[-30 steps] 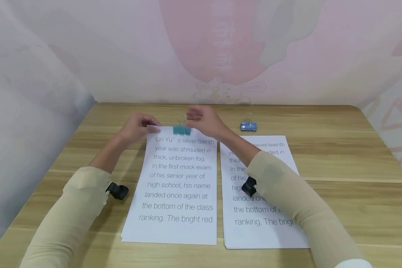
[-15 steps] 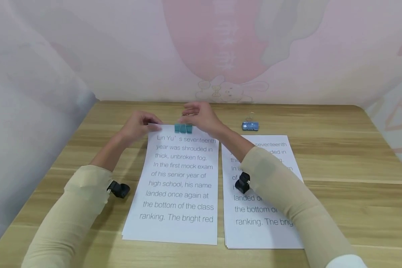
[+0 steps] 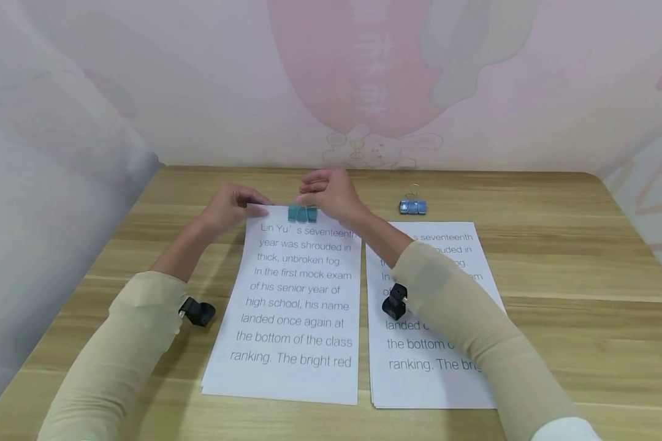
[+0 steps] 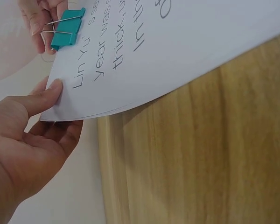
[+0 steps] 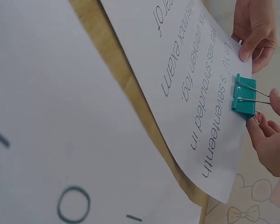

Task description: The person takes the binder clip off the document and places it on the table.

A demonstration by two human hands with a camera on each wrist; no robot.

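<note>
A stack of printed paper (image 3: 292, 300) lies on the wooden table, its far edge lifted a little. A teal binder clip (image 3: 302, 212) (image 4: 67, 28) (image 5: 244, 95) sits clamped on the middle of that far edge. My left hand (image 3: 233, 207) (image 4: 32, 135) pinches the stack's far left corner, thumb on top, fingers beneath. My right hand (image 3: 328, 193) (image 5: 270, 128) pinches the clip's wire handles from behind.
A second stack of printed paper (image 3: 436, 318) lies to the right, partly under my right forearm. A blue binder clip (image 3: 412, 207) rests on the table beyond it. The table's far edge meets a pink wall.
The right hand has lowered slightly onto the teal clip's handles. The left hand keeps its hold on the corner; the stack has barely shifted.
</note>
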